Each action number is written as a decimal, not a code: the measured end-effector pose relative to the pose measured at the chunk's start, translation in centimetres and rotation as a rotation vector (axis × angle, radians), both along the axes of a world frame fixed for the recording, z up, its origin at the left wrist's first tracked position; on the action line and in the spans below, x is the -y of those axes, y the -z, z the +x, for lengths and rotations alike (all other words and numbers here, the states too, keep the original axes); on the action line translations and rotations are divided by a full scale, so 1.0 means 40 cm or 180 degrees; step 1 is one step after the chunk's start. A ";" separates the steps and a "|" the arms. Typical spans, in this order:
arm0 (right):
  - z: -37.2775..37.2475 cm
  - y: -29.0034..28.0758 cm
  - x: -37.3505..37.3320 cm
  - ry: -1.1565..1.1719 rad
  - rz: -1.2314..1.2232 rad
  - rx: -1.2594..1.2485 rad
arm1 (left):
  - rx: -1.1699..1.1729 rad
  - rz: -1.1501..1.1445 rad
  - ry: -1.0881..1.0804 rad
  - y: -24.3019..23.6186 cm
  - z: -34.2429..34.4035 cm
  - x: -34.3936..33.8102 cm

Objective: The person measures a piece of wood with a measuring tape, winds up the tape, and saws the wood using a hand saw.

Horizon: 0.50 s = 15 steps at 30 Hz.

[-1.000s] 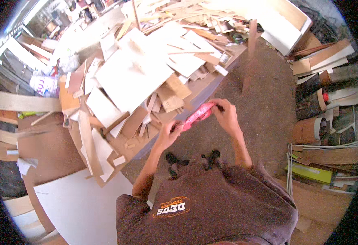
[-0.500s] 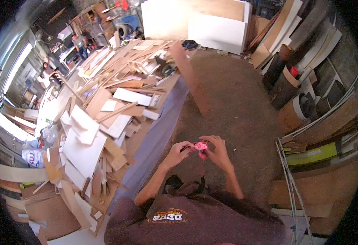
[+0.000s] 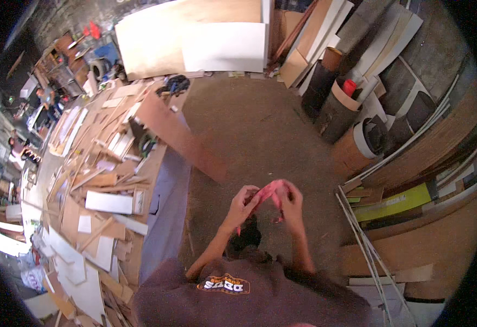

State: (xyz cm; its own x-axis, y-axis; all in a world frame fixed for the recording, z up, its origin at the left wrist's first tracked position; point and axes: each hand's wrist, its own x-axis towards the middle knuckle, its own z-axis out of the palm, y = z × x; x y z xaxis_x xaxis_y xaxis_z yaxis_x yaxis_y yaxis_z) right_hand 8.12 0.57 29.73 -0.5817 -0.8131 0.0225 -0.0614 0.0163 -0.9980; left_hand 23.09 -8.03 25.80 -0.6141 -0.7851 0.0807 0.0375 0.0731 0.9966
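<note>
Both of my hands are raised over the dark floor in front of my body, holding a crinkled pink strip (image 3: 271, 191), possibly tape or cloth. My left hand (image 3: 241, 207) pinches it on the left, where an end hangs below the fingers. My right hand (image 3: 290, 204) grips it on the right, slightly blurred, and the strip arches between the two with a piece dangling beneath. My dark shoes show partly below the hands.
A table piled with wood offcuts (image 3: 102, 180) fills the left. A reddish board (image 3: 173, 136) slants beside it. Large panels (image 3: 222, 46) lean at the back; tubs of rolls (image 3: 353, 141) and long strips (image 3: 366, 250) line the right. Two people (image 3: 48, 101) are at the far left.
The view has swung round, so the offcut pile sits further left and the back panels appear. My hands are lower in the picture, and the pink strip has become an arch with hanging ends.
</note>
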 end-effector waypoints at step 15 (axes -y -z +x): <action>-0.683 0.032 0.611 -0.0143 -0.0173 0.0149 | 0.0208 0.0226 0.0141 -0.072 -0.626 0.692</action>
State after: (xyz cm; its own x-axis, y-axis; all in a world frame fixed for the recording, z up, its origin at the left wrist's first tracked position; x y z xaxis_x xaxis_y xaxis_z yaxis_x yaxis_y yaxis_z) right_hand -19.20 -23.89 28.46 -0.5461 -0.8367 0.0411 -0.0141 -0.0398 -0.9991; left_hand -1.95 -35.71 28.66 -0.6504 -0.7594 -0.0156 -0.0262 0.0019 0.9997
